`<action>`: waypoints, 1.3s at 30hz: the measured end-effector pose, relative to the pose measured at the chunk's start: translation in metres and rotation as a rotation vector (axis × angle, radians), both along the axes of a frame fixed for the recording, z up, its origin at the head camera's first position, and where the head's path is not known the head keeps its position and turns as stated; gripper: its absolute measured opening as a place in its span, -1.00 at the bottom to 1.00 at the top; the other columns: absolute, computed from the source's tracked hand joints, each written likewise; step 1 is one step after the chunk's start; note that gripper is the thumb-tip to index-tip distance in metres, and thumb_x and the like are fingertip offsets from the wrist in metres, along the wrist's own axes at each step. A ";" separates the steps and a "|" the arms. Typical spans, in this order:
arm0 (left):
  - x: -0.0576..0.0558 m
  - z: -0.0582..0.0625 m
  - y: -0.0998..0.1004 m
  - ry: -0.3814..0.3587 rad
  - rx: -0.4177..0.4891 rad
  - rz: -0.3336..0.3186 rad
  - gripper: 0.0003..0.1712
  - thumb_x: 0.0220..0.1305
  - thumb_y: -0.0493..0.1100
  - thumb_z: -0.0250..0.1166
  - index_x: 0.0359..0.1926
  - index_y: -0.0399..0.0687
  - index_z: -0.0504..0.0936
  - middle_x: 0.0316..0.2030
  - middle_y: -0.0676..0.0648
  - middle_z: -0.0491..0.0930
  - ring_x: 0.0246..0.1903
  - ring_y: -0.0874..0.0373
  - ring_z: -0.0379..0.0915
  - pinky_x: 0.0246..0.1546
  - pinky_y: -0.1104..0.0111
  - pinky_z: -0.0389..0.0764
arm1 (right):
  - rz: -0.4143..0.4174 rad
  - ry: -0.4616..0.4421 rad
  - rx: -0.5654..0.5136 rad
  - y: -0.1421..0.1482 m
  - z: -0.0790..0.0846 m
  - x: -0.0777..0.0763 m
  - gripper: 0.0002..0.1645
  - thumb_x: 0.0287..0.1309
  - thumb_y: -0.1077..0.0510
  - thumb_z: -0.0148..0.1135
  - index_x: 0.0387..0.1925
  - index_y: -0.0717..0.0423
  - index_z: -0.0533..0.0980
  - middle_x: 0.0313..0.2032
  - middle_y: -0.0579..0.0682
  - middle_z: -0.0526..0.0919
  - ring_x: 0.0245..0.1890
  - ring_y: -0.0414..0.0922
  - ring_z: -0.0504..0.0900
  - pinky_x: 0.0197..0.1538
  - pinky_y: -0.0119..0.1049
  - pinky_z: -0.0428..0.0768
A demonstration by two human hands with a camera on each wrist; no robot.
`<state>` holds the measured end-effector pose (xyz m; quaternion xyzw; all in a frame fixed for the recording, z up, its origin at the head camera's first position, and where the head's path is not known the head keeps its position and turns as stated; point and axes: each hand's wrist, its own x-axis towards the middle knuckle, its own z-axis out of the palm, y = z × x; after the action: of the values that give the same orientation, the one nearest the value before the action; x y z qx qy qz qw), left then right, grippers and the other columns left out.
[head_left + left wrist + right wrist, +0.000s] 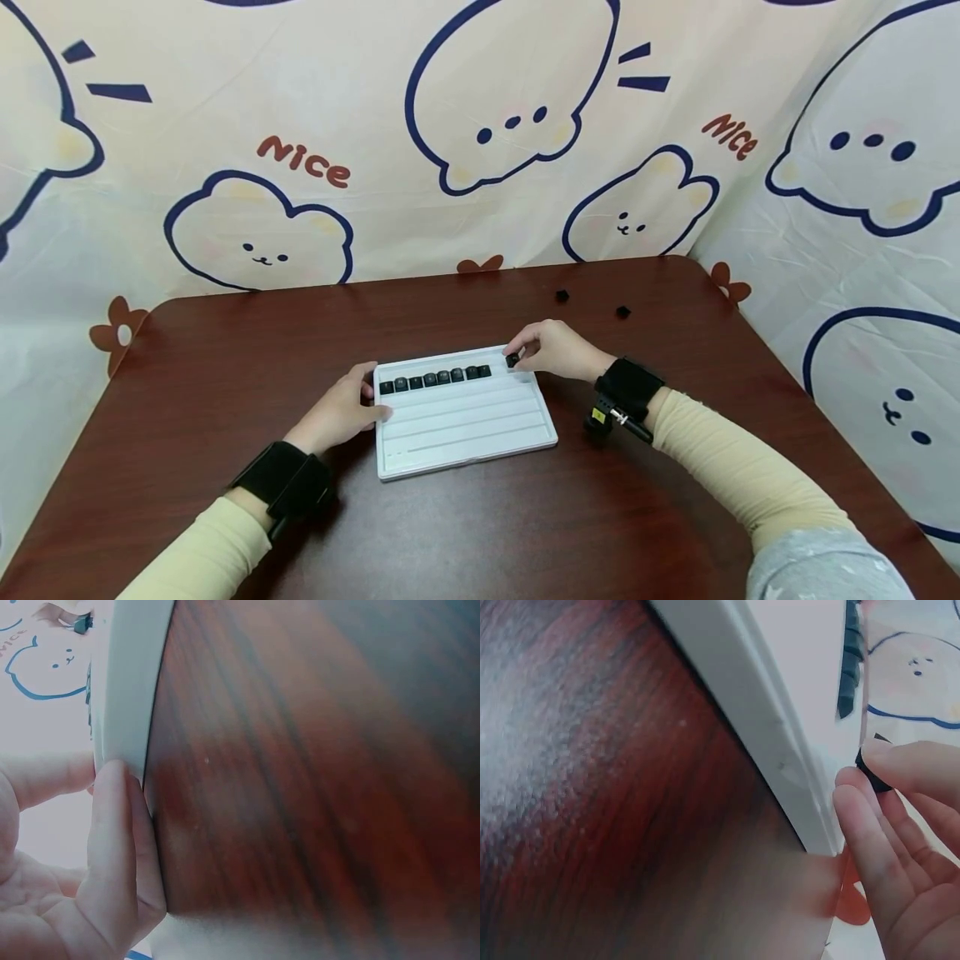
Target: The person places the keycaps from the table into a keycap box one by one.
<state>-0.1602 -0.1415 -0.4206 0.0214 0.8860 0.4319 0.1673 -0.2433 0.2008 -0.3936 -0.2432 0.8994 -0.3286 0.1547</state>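
Observation:
A white tray with raised ridges [465,442] lies on the table, slightly turned. Along its top ridge several black keycaps [430,380] stand in a row from the left side toward the right. My left hand [337,412] grips the tray's left edge, the thumb on its upper face; the left wrist view shows the fingers [112,825] against the tray's side. Near the tray's upper right corner, my right hand [558,350] pinches one black keycap [876,778] between thumb and fingers, a short gap right of the row. Whether that keycap touches the tray I cannot tell.
Two loose black pieces, one black piece [562,296] and another black piece [623,312], lie toward the back right of the dark wooden table [465,542]. A printed cloth [375,100] hangs behind and beside the table.

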 end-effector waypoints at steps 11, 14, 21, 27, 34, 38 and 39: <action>0.001 0.000 0.001 -0.014 0.001 0.011 -0.10 0.33 -0.34 0.37 0.54 -0.36 0.07 -0.04 -0.28 0.38 -0.29 0.04 0.49 -0.25 0.28 0.67 | 0.060 0.037 0.027 -0.013 -0.002 0.005 -0.72 0.14 0.37 0.47 -0.09 0.15 0.74 -0.07 0.03 0.72 -0.23 -0.15 0.68 -0.12 -0.26 0.67; 0.001 0.000 0.001 -0.016 0.001 0.010 -0.10 0.33 -0.34 0.37 0.54 -0.35 0.07 -0.04 -0.28 0.38 -0.28 0.05 0.48 -0.24 0.28 0.67 | 0.063 0.047 0.029 -0.016 -0.002 0.006 -0.73 0.13 0.36 0.48 -0.10 0.15 0.74 -0.08 0.02 0.73 -0.23 -0.14 0.67 -0.14 -0.27 0.66; 0.001 0.000 0.000 -0.014 0.002 0.012 -0.10 0.33 -0.35 0.37 0.54 -0.35 0.08 -0.04 -0.28 0.38 -0.30 0.05 0.49 -0.25 0.29 0.66 | 0.043 0.070 0.051 -0.023 -0.003 0.008 -0.75 0.13 0.36 0.48 -0.13 0.14 0.74 -0.11 0.00 0.73 -0.25 -0.15 0.65 -0.18 -0.30 0.64; 0.001 0.000 0.000 -0.010 -0.002 0.009 -0.11 0.33 -0.34 0.37 0.54 -0.35 0.08 -0.04 -0.28 0.39 -0.31 0.05 0.50 -0.27 0.29 0.65 | 0.052 0.099 0.088 -0.028 -0.003 0.009 -0.74 0.15 0.36 0.47 -0.11 0.16 0.74 -0.10 0.01 0.72 -0.25 -0.15 0.64 -0.16 -0.30 0.64; 0.000 0.001 0.000 -0.009 0.011 0.007 -0.10 0.33 -0.34 0.37 0.54 -0.35 0.07 -0.04 -0.28 0.38 -0.29 0.04 0.48 -0.25 0.29 0.66 | 0.054 0.110 0.102 -0.029 -0.006 0.007 -0.73 0.16 0.35 0.46 -0.08 0.17 0.75 -0.08 0.02 0.71 -0.24 -0.16 0.64 -0.16 -0.32 0.63; 0.000 0.000 0.000 -0.007 0.012 0.006 -0.10 0.33 -0.35 0.37 0.54 -0.35 0.08 -0.04 -0.28 0.39 -0.29 0.05 0.49 -0.25 0.29 0.67 | 0.063 0.108 0.097 -0.029 -0.006 0.008 -0.73 0.16 0.35 0.47 -0.08 0.17 0.75 -0.09 0.02 0.71 -0.25 -0.16 0.63 -0.17 -0.33 0.63; 0.000 0.000 0.000 -0.006 0.011 0.005 -0.10 0.33 -0.35 0.37 0.54 -0.35 0.08 -0.04 -0.28 0.39 -0.30 0.05 0.50 -0.25 0.29 0.67 | 0.067 0.108 0.098 -0.029 -0.006 0.008 -0.73 0.15 0.35 0.47 -0.08 0.17 0.75 -0.09 0.02 0.71 -0.25 -0.17 0.63 -0.17 -0.33 0.62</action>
<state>-0.1605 -0.1419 -0.4203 0.0186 0.8833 0.4372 0.1684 -0.2356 0.1721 -0.3995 -0.2828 0.9128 -0.2653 0.1283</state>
